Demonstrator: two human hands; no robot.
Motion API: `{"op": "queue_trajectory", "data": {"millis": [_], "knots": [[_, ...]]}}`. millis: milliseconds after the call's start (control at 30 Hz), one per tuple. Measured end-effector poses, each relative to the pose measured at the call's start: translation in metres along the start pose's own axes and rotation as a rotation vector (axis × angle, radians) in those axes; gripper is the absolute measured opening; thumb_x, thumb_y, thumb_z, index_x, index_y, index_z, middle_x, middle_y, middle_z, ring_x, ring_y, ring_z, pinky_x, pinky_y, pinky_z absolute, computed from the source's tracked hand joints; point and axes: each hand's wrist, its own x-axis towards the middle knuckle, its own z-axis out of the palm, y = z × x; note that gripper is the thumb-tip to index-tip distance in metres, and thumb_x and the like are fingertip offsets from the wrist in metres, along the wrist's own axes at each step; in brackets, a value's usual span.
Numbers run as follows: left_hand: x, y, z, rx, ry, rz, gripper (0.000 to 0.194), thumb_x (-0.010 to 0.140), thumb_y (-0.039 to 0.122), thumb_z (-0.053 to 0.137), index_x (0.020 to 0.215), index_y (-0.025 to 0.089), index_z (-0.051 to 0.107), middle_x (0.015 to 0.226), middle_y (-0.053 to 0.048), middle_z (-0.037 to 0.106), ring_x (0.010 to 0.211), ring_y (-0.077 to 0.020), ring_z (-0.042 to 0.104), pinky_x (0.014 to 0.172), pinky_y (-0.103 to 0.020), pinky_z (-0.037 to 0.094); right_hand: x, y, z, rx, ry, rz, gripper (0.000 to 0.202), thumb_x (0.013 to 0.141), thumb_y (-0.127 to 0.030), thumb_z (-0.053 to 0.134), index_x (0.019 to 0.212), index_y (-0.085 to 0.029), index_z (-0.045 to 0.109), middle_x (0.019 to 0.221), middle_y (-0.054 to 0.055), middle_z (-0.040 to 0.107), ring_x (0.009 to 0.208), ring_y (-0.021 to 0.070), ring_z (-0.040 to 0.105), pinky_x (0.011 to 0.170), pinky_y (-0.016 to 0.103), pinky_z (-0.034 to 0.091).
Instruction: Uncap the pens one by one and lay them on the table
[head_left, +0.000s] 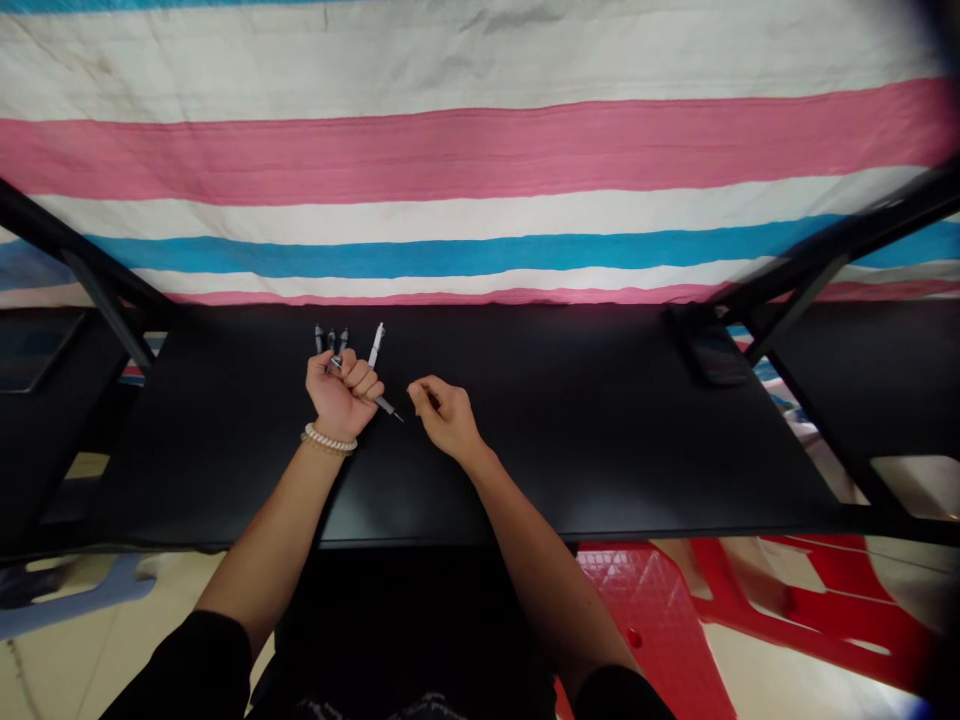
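My left hand (pixel 341 398), palm turned up, is closed around a pen (pixel 388 408) whose narrow tip points right toward my other hand. Its fingers hide the pen's middle. A short way to the right, my right hand (pixel 448 415) is closed in a pinch, thumb against fingers; whatever it holds is too small or hidden to name. Just beyond my left hand lie several dark pens (pixel 344 338) side by side, partly covered by the fingers. A white pen (pixel 376 343) rests at a slant to their right.
The black tabletop (pixel 570 440) has dark metal frames at both sides. A dark phone-like slab (pixel 712 348) lies at the right. A striped sheet (pixel 480 160) hangs behind. A red plastic stool (pixel 652 620) stands below the front edge.
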Motion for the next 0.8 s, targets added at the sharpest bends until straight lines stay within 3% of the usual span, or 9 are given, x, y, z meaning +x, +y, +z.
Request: {"op": "queue_trajectory", "data": {"millis": [333,567,733,800], "knots": [[-0.004,0.002,0.006,0.011,-0.024,-0.042,0.049,0.1,0.05,0.02,0.064,0.022,0.039,0.055,0.009,0.005,0.046,-0.0103,0.002,0.038,-0.023,0.02,0.001,0.002,-0.001,-0.029,0.033,0.005,0.042,0.103,-0.052,0.046,0.085,-0.019,0.065,0.065,0.0,0.06,0.058,0.0136,0.055,0.059,0.027,0.039],[-0.004,0.006,0.0,0.07,-0.076,-0.031,0.047,0.098,0.048,0.023,0.064,0.022,0.041,0.053,0.01,0.005,0.044,-0.0092,0.002,0.039,-0.023,0.018,0.0,0.003,-0.002,-0.046,0.018,0.006,0.043,0.104,-0.052,0.044,0.083,-0.019,0.064,0.065,0.0,0.059,0.058,0.0135,0.055,0.06,0.028,0.039],[-0.001,0.002,0.0,0.249,-0.118,-0.002,0.03,0.092,0.052,0.045,0.086,0.023,0.05,0.053,0.01,0.023,0.039,-0.0078,0.017,0.041,-0.022,0.023,0.0,0.002,-0.001,-0.051,0.017,0.005,0.043,0.103,-0.052,0.045,0.082,-0.02,0.063,0.064,-0.001,0.058,0.057,0.0133,0.053,0.059,0.027,0.038],[0.004,-0.005,-0.003,0.405,-0.113,0.074,0.024,0.085,0.041,0.059,0.099,0.026,0.046,0.061,0.009,0.038,0.043,-0.0077,0.031,0.046,-0.02,0.029,0.0,0.002,-0.001,-0.061,0.014,-0.006,0.042,0.103,-0.051,0.045,0.079,-0.02,0.061,0.064,-0.001,0.056,0.056,0.013,0.052,0.058,0.027,0.037]]}}
